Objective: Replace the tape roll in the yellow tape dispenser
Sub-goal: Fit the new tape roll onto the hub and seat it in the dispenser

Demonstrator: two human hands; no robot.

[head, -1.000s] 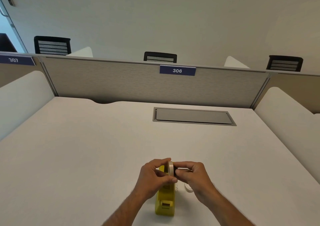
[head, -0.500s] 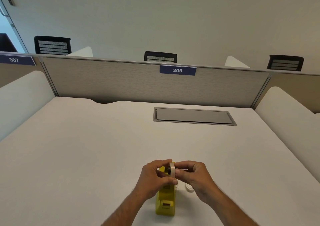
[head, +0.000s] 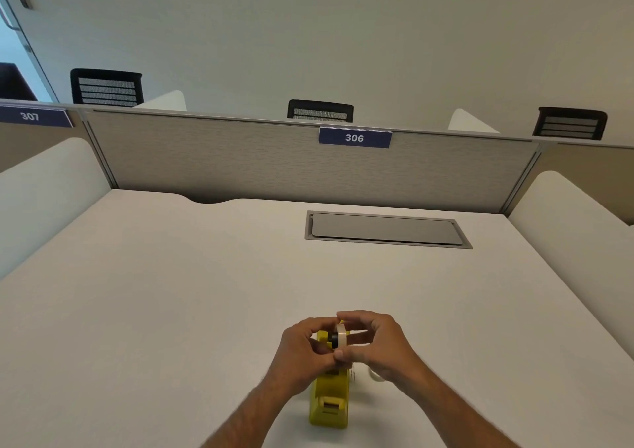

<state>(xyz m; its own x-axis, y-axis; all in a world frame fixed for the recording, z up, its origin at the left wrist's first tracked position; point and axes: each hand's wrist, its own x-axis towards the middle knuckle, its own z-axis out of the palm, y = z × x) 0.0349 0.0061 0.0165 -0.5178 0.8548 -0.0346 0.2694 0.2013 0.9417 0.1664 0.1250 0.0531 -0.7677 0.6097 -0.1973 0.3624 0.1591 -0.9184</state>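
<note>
The yellow tape dispenser (head: 330,400) stands on the white desk (head: 171,310) near its front edge, cutter end toward me. Just above its far end both hands hold a pale tape roll (head: 341,335) upright, with a black hub (head: 333,337) showing on its left side. My left hand (head: 302,351) pinches the roll and hub from the left. From the right, my right hand (head: 377,344) grips the same roll between thumb and fingers. A second white roll (head: 375,376) lies on the desk to the right of the dispenser, mostly hidden by my right hand.
A grey cable hatch (head: 386,229) is set flush in the desk farther back. A fabric partition (head: 274,162) with a "306" label closes the far side, and white side panels (head: 566,214) flank the desk. Black chair backs rise behind the partition.
My fingers have shifted on the roll: the right fingers have spread a little and the black hub now shows at the roll's left side. The dispenser has not moved.
</note>
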